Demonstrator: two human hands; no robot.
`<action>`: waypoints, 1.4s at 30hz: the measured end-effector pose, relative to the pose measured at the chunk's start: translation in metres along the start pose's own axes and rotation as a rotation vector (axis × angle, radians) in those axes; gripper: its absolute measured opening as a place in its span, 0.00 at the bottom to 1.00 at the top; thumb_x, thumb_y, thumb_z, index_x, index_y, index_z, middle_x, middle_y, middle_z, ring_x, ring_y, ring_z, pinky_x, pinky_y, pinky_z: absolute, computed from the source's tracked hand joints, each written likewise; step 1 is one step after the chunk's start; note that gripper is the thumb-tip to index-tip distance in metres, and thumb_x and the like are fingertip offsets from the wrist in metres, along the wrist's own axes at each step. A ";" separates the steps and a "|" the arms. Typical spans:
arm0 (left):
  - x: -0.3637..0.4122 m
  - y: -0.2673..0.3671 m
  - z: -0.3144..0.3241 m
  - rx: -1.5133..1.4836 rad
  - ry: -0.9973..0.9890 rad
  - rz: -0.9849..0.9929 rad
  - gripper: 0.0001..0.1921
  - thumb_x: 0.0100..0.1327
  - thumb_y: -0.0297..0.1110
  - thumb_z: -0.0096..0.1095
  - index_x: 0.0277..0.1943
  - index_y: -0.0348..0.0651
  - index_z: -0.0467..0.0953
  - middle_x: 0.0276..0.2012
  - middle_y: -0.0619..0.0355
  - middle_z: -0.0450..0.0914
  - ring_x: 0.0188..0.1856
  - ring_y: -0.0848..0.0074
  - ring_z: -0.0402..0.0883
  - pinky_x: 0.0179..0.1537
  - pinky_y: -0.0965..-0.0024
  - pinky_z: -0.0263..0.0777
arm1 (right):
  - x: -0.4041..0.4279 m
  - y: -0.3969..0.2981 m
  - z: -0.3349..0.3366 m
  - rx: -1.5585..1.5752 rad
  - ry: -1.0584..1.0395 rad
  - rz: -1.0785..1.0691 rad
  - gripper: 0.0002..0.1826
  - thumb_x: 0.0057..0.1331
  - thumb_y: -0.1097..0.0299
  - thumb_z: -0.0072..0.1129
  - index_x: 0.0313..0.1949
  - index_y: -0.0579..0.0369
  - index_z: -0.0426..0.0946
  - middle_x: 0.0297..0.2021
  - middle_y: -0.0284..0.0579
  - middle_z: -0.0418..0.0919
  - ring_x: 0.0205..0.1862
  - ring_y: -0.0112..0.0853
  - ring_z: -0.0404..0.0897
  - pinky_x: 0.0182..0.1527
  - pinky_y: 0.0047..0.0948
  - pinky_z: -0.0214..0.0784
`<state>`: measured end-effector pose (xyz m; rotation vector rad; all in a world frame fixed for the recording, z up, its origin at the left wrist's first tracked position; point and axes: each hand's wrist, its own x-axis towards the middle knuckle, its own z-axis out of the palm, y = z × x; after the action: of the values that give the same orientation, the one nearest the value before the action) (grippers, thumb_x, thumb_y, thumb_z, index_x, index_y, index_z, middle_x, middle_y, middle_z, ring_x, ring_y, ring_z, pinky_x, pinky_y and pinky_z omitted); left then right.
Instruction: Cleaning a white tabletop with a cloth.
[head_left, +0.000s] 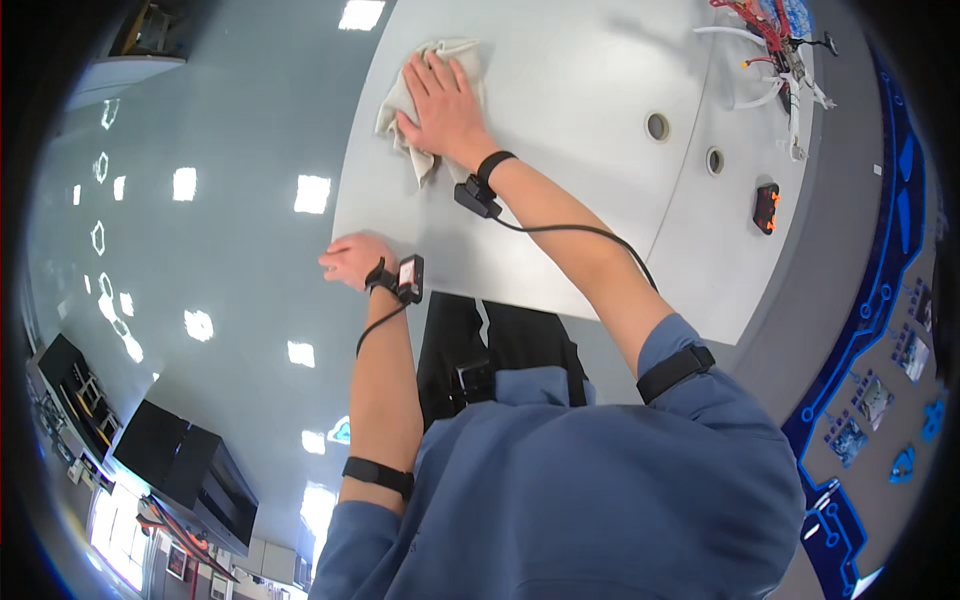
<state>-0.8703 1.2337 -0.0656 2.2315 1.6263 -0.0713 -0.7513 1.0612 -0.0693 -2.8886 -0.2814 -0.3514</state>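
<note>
My right hand (442, 105) lies flat on a crumpled off-white cloth (466, 56), its fingers slightly apart. The cloth is spread on a white tabletop (559, 112), towards its left edge. Folds of it show around the fingers and below the thumb; the part under the palm is hidden. At the near left corner of the table is my left hand (360, 259), with its fingertips reaching past the edge over the floor. Whether those fingers grip the edge cannot be seen. Each wrist wears a black strap with a small cabled device.
A multirotor drone frame (784, 56) in red and white stands at the far right of the table. Nearer is a small black device with orange parts (766, 208). Two round cable grommets (657, 127) flank a tabletop seam. A black cabinet (184, 457) stands at lower left.
</note>
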 end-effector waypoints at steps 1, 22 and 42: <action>0.002 -0.002 0.000 -0.016 0.006 0.010 0.19 0.73 0.44 0.29 0.51 0.38 0.64 0.47 0.40 0.68 0.40 0.46 0.78 0.38 0.47 0.72 | 0.002 0.001 0.001 0.036 -0.010 -0.027 0.37 0.64 0.46 0.49 0.66 0.59 0.63 0.68 0.47 0.63 0.72 0.40 0.56 0.74 0.46 0.39; -0.001 -0.005 -0.004 -0.009 -0.013 0.000 0.20 0.74 0.44 0.27 0.53 0.38 0.63 0.49 0.40 0.67 0.42 0.46 0.76 0.39 0.49 0.72 | -0.057 0.268 -0.045 -0.344 0.147 0.554 0.38 0.65 0.48 0.51 0.66 0.64 0.62 0.68 0.57 0.61 0.71 0.50 0.55 0.71 0.51 0.43; -0.003 -0.007 -0.001 -0.002 -0.028 -0.037 0.18 0.73 0.44 0.31 0.52 0.40 0.64 0.48 0.41 0.68 0.40 0.46 0.77 0.38 0.48 0.73 | 0.066 0.032 0.018 0.149 0.012 -0.088 0.39 0.62 0.48 0.54 0.65 0.65 0.62 0.67 0.53 0.63 0.72 0.44 0.56 0.74 0.46 0.40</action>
<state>-0.8777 1.2328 -0.0659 2.1894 1.6522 -0.1095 -0.6777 1.0453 -0.0759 -2.7330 -0.4152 -0.3473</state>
